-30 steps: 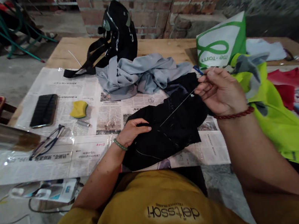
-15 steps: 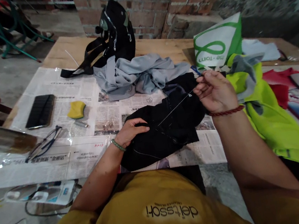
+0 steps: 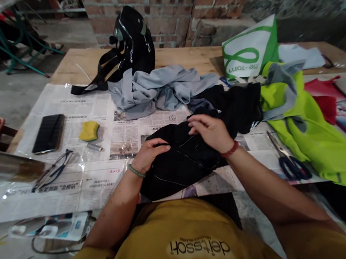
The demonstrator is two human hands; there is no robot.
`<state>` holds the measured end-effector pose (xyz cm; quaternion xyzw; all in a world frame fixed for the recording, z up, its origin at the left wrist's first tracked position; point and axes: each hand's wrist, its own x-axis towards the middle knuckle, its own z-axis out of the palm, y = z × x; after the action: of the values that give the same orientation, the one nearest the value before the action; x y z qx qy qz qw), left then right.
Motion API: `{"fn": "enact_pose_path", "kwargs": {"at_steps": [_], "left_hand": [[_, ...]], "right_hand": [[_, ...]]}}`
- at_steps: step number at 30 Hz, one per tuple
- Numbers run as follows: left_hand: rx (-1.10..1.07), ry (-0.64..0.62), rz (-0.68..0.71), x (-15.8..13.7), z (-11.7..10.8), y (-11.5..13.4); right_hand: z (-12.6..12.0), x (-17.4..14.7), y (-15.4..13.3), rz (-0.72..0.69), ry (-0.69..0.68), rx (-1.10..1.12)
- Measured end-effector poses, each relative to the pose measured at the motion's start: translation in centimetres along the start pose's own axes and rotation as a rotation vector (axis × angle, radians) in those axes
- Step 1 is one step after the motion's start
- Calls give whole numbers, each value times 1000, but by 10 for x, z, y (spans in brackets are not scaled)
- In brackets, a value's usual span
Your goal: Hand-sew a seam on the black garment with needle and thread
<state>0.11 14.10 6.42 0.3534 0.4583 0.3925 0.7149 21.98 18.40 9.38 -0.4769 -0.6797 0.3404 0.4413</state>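
- Far left, a phone (image 3: 48, 133) lies flat on the newspaper (image 3: 90, 112) that covers the table (image 3: 200, 56), with a yellow sponge (image 3: 89, 130) beside it and a pair of glasses (image 3: 52, 170) nearer the edge, all set clear of the work.
- The left hand (image 3: 149, 153) rests fingers-down on the black cloth (image 3: 181, 159), pressing it flat against the table so it cannot slide.
- The black cloth lies in the middle, straight in front of the person, partly over the newspaper; pale stitch lines cross it.
- The right hand (image 3: 210, 132) sits just beside the left, fingertips drawn together on the cloth, pinching at a seam; whether a needle is between them I cannot tell.
- Behind the cloth a grey garment (image 3: 159, 88) is heaped against a black backpack (image 3: 133, 39).
- To the right, scissors (image 3: 287, 161) lie on the newspaper within easy reach, next to a bright yellow-green vest (image 3: 313, 132).
- A green and white bag (image 3: 251, 52) stands behind the vest.
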Motion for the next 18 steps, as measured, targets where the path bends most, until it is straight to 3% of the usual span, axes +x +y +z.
{"fn": "enact_pose_path", "kwargs": {"at_steps": [5, 10, 13, 18], "left_hand": [[16, 0, 11, 0, 0, 0], [47, -23, 45, 0, -1, -2], [48, -32, 62, 0, -1, -2], [62, -40, 88, 1, -2, -4]], "right_hand": [[24, -13, -2, -340, -229, -430], [26, -17, 0, -469, -304, -710], [26, -19, 0, -520, -356, -708], [25, -23, 0, -510, -419, -518]]}}
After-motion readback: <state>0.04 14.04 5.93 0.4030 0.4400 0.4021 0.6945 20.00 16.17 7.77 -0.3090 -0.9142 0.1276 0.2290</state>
